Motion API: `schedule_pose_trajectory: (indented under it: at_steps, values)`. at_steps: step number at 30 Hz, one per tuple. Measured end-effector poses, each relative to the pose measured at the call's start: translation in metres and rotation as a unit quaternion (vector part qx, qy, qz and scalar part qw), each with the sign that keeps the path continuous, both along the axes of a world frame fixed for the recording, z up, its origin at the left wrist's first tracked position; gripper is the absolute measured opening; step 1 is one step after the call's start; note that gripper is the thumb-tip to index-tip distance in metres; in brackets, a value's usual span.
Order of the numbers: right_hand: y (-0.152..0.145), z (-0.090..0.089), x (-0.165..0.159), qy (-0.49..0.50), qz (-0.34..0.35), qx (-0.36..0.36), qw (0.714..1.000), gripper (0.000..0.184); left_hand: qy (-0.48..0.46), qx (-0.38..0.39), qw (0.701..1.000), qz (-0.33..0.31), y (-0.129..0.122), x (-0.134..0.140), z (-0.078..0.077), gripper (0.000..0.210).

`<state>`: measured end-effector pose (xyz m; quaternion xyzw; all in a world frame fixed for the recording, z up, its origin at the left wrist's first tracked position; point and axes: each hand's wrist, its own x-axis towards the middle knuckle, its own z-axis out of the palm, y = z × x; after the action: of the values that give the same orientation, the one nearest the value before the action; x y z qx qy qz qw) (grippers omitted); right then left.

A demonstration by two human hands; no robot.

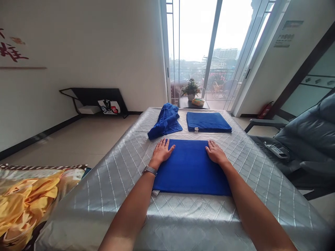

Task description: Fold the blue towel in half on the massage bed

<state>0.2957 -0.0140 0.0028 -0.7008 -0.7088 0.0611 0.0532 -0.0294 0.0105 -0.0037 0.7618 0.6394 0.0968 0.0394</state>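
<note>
A folded blue towel lies flat on the silver quilted table cover, with a small white tag showing at its near left corner. On its far left corner rests my left hand, fingers stretched out and palm down. My right hand lies the same way on the far right corner. Beyond them, a crumpled blue towel sits to the left. A stack of folded blue towels is to the right, also with a white tag at its near edge.
A dark armchair with a power strip on it stands at the right. Yellow cloth lies at the lower left. Past the table's far end, a small stand holds a potted plant and a tissue pack before a glass door.
</note>
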Motion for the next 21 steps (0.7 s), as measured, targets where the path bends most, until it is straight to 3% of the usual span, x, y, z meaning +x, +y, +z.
schedule_pose_trajectory:
  at_steps: [13, 18, 21]
  values:
    - [-0.003, 0.004, -0.006, 0.011, -0.045, 0.005, 0.999, 0.069, 0.038, -0.014, 0.999, 0.004, 0.001, 0.000, 0.000, 0.084]
    - [-0.006, 0.006, -0.007, 0.020, -0.043, 0.010, 0.999, 0.069, 0.067, -0.058, 0.996, 0.007, 0.006, -0.001, 0.010, 0.085]
    - [-0.007, 0.006, -0.007, 0.028, -0.046, 0.013, 0.998, 0.068, 0.087, -0.055, 0.993, 0.062, 0.008, 0.020, 0.021, 0.087]
